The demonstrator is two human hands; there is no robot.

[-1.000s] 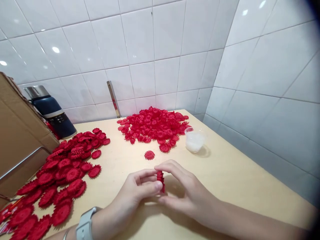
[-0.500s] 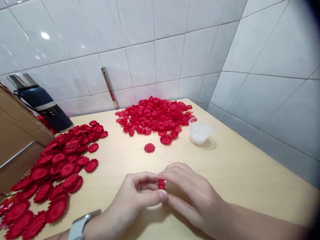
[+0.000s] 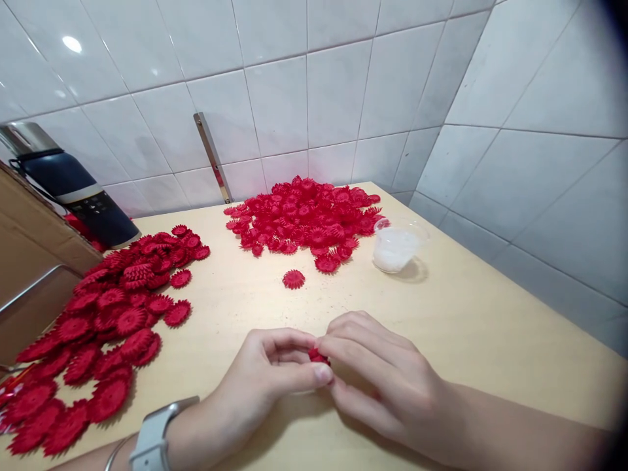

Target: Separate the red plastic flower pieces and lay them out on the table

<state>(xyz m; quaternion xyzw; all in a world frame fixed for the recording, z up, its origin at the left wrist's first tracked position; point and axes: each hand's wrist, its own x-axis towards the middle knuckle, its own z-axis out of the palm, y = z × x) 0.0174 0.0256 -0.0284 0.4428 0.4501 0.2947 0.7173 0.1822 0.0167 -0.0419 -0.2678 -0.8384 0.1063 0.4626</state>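
Note:
Between my fingertips is a small red felt piece (image 3: 318, 356), mostly covered by the fingers. My left hand (image 3: 275, 373), with a watch on its wrist, pinches it between thumb and forefinger. From the other side my right hand (image 3: 387, 379) closes its fingertips on the same piece. Both hands are just above the table's near part. A single red toothed felt disc (image 3: 294, 279) lies flat beyond them. Farther back is a large heap of small red felt discs (image 3: 307, 212).
Bigger red toothed discs (image 3: 130, 320) spread along the left side, by a cardboard box (image 3: 29, 222). A dark blue thermos (image 3: 81, 186) leans behind them. A clear plastic cup (image 3: 392, 248) with white contents stands right of the heap. A metal strip (image 3: 212, 157) leans on the tiled wall.
The red piece has turned between my fingers, and less of its ridged side shows now. My left thumb has shifted slightly right. The view has tilted a little.

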